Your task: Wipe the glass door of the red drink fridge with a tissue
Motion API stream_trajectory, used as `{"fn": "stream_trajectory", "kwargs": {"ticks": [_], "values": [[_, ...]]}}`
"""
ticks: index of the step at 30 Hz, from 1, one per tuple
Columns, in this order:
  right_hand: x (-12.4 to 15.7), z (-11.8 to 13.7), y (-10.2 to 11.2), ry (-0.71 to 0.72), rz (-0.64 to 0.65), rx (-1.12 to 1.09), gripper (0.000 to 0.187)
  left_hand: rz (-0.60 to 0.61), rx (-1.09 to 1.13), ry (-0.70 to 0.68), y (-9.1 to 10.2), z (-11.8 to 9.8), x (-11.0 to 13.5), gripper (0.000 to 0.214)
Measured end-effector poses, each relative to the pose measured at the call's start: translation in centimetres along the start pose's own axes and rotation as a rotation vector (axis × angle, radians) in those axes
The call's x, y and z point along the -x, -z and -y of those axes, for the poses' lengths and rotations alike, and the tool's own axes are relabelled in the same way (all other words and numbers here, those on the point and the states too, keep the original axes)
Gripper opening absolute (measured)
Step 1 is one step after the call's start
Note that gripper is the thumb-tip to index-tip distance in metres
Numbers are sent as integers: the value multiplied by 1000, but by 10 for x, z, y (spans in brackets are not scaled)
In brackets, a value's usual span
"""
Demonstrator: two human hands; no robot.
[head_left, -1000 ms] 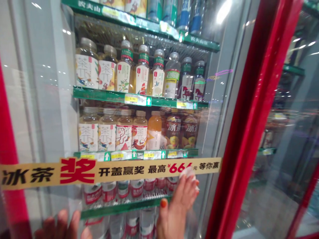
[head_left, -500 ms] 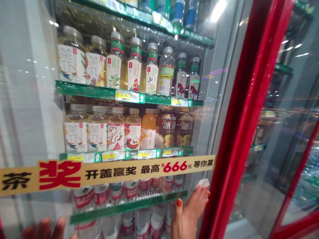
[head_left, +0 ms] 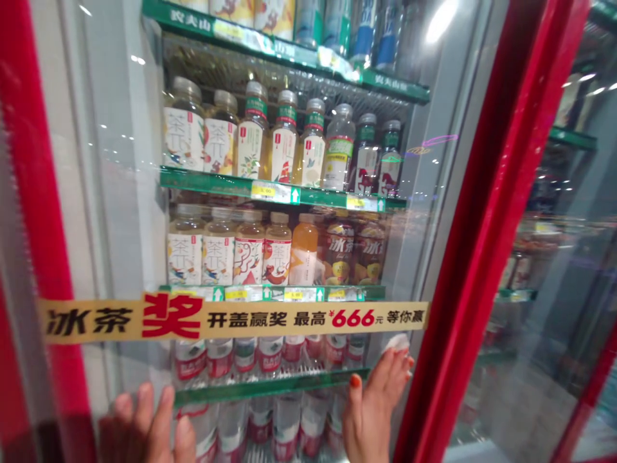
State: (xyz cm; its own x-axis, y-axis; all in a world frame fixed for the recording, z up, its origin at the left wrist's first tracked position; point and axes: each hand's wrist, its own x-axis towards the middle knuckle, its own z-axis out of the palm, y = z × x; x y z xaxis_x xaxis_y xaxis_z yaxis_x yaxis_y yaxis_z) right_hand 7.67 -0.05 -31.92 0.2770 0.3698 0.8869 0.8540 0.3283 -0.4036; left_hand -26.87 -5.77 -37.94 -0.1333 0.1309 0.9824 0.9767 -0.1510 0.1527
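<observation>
Below the right end of the yellow banner, my right hand (head_left: 378,405) lies against the glass door (head_left: 402,257). Under its fingertips a white tissue (head_left: 398,342) is pressed to the pane; only its edge shows. The thumb points upward, apart from the fingers. At the lower left, my left hand (head_left: 144,427) is raised at the glass with its fingers stretched out and nothing visible in it. Whether it touches the pane, I cannot tell. The yellow banner (head_left: 255,319) with black and red lettering runs across the door just above both hands.
Behind the glass, green-edged shelves (head_left: 284,188) carry rows of drink bottles (head_left: 183,257). A red door frame (head_left: 486,212) stands on the right, and another red upright (head_left: 41,161) on the left. Farther right is another glass-fronted section with stocked shelves (head_left: 569,138).
The view has shifted left, so more of the banner and the left red upright show. My left hand has come farther up into view. My right hand stays by the banner's right end with the tissue.
</observation>
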Motion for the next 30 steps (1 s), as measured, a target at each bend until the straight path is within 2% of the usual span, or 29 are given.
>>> {"fn": "stream_trajectory", "kwargs": {"ticks": [2,4,5,7,9,10,11,13,14,16,18,19,21,23,25,26,28,30], "values": [[-12,24,-1,6,-11,-24,80,-52,-94,-110,6,-12,-15,88],[4,49,-10,129,6,-9,85,-74,-128,-155,10,-24,-26,87],[20,56,-16,244,18,0,88,-77,-124,-151,12,-29,-30,87],[57,54,-29,510,19,9,92,-84,-107,-139,13,-35,-34,86],[79,32,-35,650,-26,15,94,-86,-102,-130,13,-36,-35,85],[80,16,-34,630,-46,27,96,-84,-105,-133,13,-37,-36,85],[72,2,-30,551,-60,43,96,-84,-108,-138,13,-37,-36,85],[38,-18,-18,309,-54,53,92,-85,-112,-142,14,-38,-37,85],[15,-20,-12,197,-45,39,88,-86,-117,-150,15,-38,-38,85],[-30,-5,-1,64,-40,-12,82,-81,-130,-155,17,-39,-39,86],[-55,30,3,70,-43,-48,80,-70,-142,-165,18,-39,-40,87],[-57,50,3,129,-39,-46,81,-67,-143,-168,18,-39,-40,87],[-44,86,0,345,-10,-25,83,-65,-125,-158,18,-39,-41,86],[-18,102,-4,615,24,-6,87,-72,-101,-151,18,-40,-41,84],[2,90,-5,806,38,13,87,-88,-87,-145,17,-39,-40,84],[5,76,-2,830,33,29,87,-94,-89,-144,16,-38,-40,84],[-5,40,6,712,1,66,84,-91,-103,-144,15,-36,-37,85],[-31,12,12,448,-42,60,81,-75,-115,-153,15,-34,-35,86]]}}
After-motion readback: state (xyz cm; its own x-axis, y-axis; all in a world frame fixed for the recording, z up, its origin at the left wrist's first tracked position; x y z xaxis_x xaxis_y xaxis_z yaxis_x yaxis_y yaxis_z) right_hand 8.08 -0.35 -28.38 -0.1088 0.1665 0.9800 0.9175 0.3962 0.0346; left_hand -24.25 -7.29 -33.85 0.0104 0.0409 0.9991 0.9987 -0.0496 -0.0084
